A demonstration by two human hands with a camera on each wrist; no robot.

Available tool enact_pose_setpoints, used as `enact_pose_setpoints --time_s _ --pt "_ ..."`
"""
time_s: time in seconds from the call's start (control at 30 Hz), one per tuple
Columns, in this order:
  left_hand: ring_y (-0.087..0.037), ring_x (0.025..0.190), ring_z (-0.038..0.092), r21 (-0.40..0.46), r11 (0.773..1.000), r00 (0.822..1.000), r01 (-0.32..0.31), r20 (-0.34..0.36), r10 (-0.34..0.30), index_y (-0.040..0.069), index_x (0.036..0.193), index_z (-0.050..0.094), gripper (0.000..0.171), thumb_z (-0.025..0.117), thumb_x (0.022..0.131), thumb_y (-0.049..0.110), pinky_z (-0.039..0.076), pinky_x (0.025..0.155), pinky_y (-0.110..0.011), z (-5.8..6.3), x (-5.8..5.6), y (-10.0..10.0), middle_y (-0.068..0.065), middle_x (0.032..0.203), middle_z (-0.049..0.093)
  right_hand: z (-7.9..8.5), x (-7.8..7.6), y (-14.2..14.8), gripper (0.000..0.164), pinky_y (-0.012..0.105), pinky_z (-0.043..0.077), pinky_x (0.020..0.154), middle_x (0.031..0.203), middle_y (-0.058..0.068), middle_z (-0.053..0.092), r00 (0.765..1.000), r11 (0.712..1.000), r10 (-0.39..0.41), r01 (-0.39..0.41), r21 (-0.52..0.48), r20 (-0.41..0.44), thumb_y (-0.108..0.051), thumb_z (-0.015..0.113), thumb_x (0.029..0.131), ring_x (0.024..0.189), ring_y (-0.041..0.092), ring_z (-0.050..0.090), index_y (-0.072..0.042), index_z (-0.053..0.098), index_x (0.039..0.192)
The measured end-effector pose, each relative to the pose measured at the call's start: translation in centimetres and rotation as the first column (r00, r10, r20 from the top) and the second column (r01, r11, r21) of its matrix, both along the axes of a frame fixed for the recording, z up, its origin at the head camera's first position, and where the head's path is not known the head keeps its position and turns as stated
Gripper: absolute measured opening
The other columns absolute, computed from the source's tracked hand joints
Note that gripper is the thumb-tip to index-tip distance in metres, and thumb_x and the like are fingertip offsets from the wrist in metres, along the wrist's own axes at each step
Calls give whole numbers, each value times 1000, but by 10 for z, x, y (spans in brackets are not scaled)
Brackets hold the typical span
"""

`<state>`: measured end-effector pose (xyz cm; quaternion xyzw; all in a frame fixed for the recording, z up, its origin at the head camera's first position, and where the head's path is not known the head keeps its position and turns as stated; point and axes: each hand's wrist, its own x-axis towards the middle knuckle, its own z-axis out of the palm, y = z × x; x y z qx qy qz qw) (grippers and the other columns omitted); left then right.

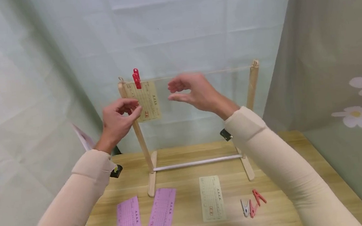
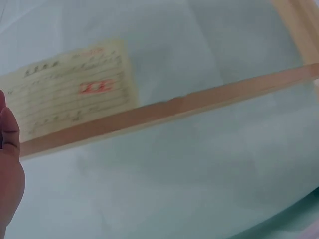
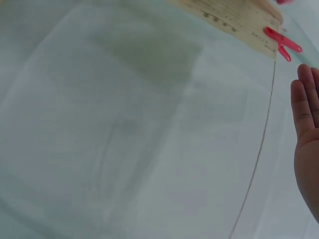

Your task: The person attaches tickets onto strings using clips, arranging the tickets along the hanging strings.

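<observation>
Head view: shows a yellow slip of paper (image 1: 150, 101) hanging from the string (image 1: 226, 70) by a red clothespin (image 1: 137, 81), near the left post (image 1: 142, 145), long axis running downward. Lies to the right of the left hand (image 1: 116, 121) and slightly higher, and to the left of the right hand (image 1: 198, 91), across a gap, so nearer the left. On the right, shows fingers and thumb parted, holding nothing. On the left, shows fingers bent toward the thumb, in front of the slip's left side; cannot tell whether pinching it.
</observation>
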<state>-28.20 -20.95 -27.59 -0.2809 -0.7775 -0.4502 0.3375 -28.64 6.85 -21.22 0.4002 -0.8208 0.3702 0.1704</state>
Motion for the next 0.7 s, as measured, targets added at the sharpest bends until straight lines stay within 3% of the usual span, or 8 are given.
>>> enact_pose_setpoints --time_s 0.2,0.47,0.7 --pt "-4 71 58 -27 999 996 22 89 -20 -5 103 73 20 77 83 -4 45 63 -14 -33 7 2 -15 89 72 -32 9 25 33 34 53 91 107 12 73 1000 1000 19 -20 4 15 -13 79 87 98 23 69 3 69 114" --pt "-6 80 64 -105 993 973 49 230 -24 0 109 74 23 78 86 4 48 65 -18 -82 17 -1 -12 96 75 -83 23 65 34 41 53 92 112 11 72 977 999 -52 52 6 206 -14 77 89 104 24 68 0 68 119" --pt "-20 84 67 -105 993 955 46 298 -13 -1 112 74 28 79 85 4 48 66 -19 -114 29 -3 -13 99 75 -120 38 103 34 51 52 90 112 16 71 951 993 -118 117 20 287 -12 75 90 105 31 67 3 67 119"
